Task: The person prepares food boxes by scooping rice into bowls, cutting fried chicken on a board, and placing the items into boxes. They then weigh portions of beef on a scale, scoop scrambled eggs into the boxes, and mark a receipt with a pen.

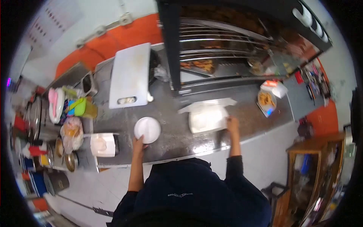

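On the metal counter (172, 142), my left hand (139, 144) grips the lower left edge of a round white plate or lid (148, 129). My right hand (232, 125) pinches the right side of an opened white paper box (207, 118), which is blurred by motion. To the right, a bowl of fried food (266, 99) stands near another small white box (278, 90). A white cutting board (130, 75) lies behind the plate. Farther left, an open white box (102, 145) rests on the counter.
A display case (176, 49) with metal racks and fried food stands behind the counter. At the left are a green container (80, 108), a plastic bag of food (72, 133) and metal bowls (70, 161). A wooden cabinet (317, 151) stands at the lower right.
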`<state>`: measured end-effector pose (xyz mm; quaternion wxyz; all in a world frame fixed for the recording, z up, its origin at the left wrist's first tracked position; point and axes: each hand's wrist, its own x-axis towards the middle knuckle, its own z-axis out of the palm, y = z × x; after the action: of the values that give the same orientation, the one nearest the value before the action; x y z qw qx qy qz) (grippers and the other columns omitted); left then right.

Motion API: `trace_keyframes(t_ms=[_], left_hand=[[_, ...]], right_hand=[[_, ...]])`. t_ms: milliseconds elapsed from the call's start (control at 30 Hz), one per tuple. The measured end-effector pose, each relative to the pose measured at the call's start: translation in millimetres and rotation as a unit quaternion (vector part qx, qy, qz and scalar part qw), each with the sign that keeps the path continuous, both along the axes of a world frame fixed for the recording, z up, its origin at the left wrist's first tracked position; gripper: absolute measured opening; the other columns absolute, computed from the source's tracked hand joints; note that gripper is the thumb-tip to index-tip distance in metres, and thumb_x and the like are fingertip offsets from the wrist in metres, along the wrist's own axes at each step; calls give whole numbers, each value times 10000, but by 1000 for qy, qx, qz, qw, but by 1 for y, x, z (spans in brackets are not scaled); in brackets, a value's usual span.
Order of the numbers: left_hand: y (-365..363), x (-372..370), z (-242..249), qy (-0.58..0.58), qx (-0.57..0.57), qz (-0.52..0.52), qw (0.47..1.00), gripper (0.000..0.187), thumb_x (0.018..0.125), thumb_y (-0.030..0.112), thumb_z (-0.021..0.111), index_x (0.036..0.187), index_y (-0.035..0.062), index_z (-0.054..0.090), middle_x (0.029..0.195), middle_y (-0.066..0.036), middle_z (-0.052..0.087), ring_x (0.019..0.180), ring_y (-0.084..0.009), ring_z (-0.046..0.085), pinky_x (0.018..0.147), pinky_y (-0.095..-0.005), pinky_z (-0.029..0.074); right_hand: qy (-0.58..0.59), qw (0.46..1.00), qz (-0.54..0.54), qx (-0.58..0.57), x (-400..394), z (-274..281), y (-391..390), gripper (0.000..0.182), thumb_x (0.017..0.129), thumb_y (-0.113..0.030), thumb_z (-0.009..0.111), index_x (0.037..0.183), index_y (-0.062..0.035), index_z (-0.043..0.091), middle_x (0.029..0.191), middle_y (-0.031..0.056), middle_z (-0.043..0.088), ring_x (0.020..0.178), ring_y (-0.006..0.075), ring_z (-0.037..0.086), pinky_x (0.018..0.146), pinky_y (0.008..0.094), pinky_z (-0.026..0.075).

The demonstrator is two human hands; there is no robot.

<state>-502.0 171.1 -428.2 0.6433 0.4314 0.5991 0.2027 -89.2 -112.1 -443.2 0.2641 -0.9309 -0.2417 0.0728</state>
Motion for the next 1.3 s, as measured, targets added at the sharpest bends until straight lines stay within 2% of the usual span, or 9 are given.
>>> trace_keyframes(t_ms=[133,233,300,467,533,867,1033,1167,1300], left_hand=[[-22,58,15,-27,3,-94,995,576,816,364,657,1202,3,431,1027,-123,571,766,-175,614,594,-287,530],[-44,58,35,-73,74,25,994,605,794,391,685,1144,-39,444,1005,-116,535,764,-186,573,633,-315,500],[-44,20,35,267,394,68,877,558,791,322,685,1141,-38,441,1005,-149,523,902,-262,536,811,-407,431],[-9,-89,47,513,564,148,629,432,762,241,661,1082,-7,511,1019,-169,539,983,-341,491,968,-452,302],[3,-117,26,531,445,-23,721,313,787,249,629,1012,42,567,950,-128,573,970,-316,518,988,-439,290],[-74,38,35,291,479,-326,761,243,806,207,585,975,33,592,909,-152,596,851,-314,573,740,-438,438],[-90,81,137,27,453,-270,849,316,854,275,602,997,-2,553,869,-144,588,801,-255,576,686,-332,460],[0,71,94,-103,352,200,909,306,881,302,592,1036,50,511,825,-46,574,713,-169,530,620,-276,420],[119,54,14,-297,-63,198,932,502,858,430,592,1183,74,453,1109,-28,547,995,-188,527,850,-296,397]], right_hand=[[-186,955,-228,-34,7,98,-3,410,885,-332,535,1145,-16,512,1030,224,541,919,378,565,734,453,460],[-204,955,-113,184,-13,130,50,366,909,-320,503,1110,-14,524,1059,185,535,948,370,563,741,434,461],[-68,978,60,189,-46,123,92,351,907,-319,502,1091,-23,539,1056,184,534,951,363,565,745,437,465],[-54,940,332,-51,-138,96,144,425,825,-412,586,1099,-89,557,999,135,530,957,341,543,708,445,499],[-121,919,369,-64,-149,77,140,456,788,-444,614,1106,-122,562,983,115,527,958,334,532,692,442,508],[-138,946,260,-132,-83,75,72,513,713,-421,675,1187,-262,556,971,112,511,926,311,508,777,426,450],[-186,953,188,146,-77,132,99,365,837,-215,616,1153,-36,570,1080,204,501,975,360,503,841,414,419],[-44,871,377,311,-118,210,210,194,867,-50,534,1042,5,598,1094,170,513,987,310,538,861,346,429],[-147,888,434,40,-108,131,352,277,852,-37,437,1050,114,558,1267,325,393,1095,451,477,969,433,383]])
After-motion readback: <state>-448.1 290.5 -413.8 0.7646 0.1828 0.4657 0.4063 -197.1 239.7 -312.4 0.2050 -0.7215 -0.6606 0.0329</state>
